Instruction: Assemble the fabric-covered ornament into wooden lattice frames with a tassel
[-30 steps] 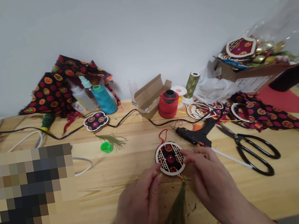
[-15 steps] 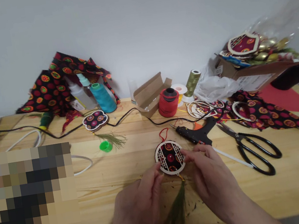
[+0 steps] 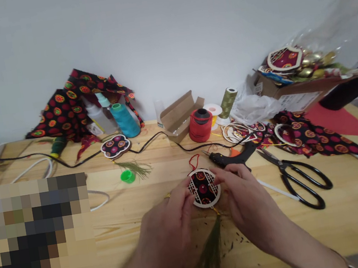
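A round pendant (image 3: 203, 189) with a pale wooden lattice rim over dark flowered fabric lies flat on the wooden table. Its red cord loop (image 3: 194, 163) points away from me, and a dark green tassel (image 3: 211, 246) hangs from its near side. My left hand (image 3: 167, 228) grips the left edge with thumb and fingers closed. On the opposite edge, my right hand (image 3: 250, 206) pinches the rim, its other fingers curled. The fingertips cover parts of the rim on both sides. Just beyond my right hand rests a black glue gun (image 3: 233, 157).
Black-handled scissors (image 3: 303, 177) lie at right. A flower-shaped pendant (image 3: 115, 146) and a green cap (image 3: 128, 176) sit at left. Behind stand a turquoise thread cone (image 3: 125, 120), a red thread spool (image 3: 200, 126) and an open cardboard box (image 3: 179, 113). A black cable (image 3: 146, 142) crosses the table.
Both hands have shifted slightly on the pendant's edges, with the left fingers reaching further up its left side. The pendant stays in place; the whole view has tilted slightly.
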Demonstrator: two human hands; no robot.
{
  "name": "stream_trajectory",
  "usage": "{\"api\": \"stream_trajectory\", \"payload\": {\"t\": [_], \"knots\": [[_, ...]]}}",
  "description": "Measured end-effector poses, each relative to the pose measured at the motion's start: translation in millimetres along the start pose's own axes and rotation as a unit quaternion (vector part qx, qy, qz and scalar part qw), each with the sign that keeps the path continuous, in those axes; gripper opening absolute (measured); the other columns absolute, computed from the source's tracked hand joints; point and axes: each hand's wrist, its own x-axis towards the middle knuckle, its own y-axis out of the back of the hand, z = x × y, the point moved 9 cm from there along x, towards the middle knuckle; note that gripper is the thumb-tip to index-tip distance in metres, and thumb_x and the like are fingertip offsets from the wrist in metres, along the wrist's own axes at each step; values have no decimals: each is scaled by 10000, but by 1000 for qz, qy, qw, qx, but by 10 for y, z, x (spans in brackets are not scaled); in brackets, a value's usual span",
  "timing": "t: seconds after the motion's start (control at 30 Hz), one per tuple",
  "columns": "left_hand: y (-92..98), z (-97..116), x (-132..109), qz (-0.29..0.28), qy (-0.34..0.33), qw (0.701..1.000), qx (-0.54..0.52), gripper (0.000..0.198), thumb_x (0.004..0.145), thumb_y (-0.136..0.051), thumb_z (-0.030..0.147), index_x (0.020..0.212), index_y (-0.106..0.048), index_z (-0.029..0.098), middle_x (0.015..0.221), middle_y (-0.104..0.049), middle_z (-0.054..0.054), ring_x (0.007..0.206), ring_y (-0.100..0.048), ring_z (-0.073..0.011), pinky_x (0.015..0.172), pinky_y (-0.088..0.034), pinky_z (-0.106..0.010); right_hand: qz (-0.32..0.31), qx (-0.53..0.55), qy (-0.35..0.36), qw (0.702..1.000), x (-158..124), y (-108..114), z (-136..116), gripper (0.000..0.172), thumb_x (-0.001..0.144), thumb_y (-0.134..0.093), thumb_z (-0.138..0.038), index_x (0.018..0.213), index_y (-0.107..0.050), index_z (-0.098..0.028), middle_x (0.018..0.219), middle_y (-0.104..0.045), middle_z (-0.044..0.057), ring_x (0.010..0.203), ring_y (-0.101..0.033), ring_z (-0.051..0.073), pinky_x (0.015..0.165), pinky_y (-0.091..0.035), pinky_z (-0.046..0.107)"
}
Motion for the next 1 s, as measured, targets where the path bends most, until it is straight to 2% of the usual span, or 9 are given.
{"api": "stream_trajectory", "payload": {"t": [0.17, 0.5, 0.63, 0.73, 0.83, 0.9, 1.0], "knots": [[-148, -37, 86, -58, 41, 996, 57, 402, 958, -309, 232, 1319, -486, 218, 1020, -744, -91, 943, -699, -266, 795, -549, -439, -65, -35, -23, 997, 109, -170, 46, 421, 727, -432, 53, 1033, -590, -190, 959, -627, 97, 954, -476, 264, 823, -472, 427], [-224, -42, 47, -63, 21, 992, 109, 389, 965, -301, 234, 1307, -485, 206, 1030, -739, -102, 819, -721, -268, 701, -563, -447, -92, -55, -29, 994, 81, -282, 106, 376, 741, -518, 25, 1024, -580, -215, 962, -618, 78, 966, -471, 272, 818, -461, 423], [-184, -32, 57, -35, 4, 995, 98, 376, 959, -322, 227, 1284, -508, 199, 1004, -748, -99, 831, -725, -261, 703, -574, -429, -82, -36, -22, 996, 83, -245, 77, 359, 737, -500, 35, 992, -581, -204, 988, -629, 82, 953, -474, 268, 813, -474, 420], [-22, -10, 60, 31, -26, 997, 69, 380, 958, -337, 254, 1281, -511, 156, 1012, -751, -106, 807, -730, -248, 673, -589, -397, -41, 2, -15, 999, 74, -101, 55, 441, 784, -428, 31, 1148, -540, -191, 1032, -625, 95, 990, -478, 262, 842, -482, 423], [125, 10, 28, 85, -55, 993, 56, 385, 955, -356, 282, 1254, -530, 112, 1036, -745, -119, 783, -734, -238, 657, -598, -373, -5, 23, 1, 1000, 52, 39, 48, 377, 837, -457, -43, 1185, -522, -176, 1082, -610, 111, 1038, -477, 265, 879, -478, 431], [124, 38, 1, 80, -74, 993, 54, 373, 950, -369, 262, 1249, -532, 110, 1028, -748, -109, 769, -736, -230, 648, -602, -359, -19, 33, 3, 999, 43, 33, 63, 350, 819, -547, -92, 1157, -543, -186, 1075, -608, 103, 1034, -484, 270, 872, -481, 432], [50, 95, -36, 58, -95, 992, 62, 355, 937, -367, 197, 1244, -531, 128, 1075, -736, -96, 724, -737, -217, 635, -608, -358, -47, 45, -5, 998, 50, -37, 89, 419, 751, -634, -84, 1141, -560, -219, 1053, -609, 76, 1019, -494, 268, 856, -484, 422]]}}
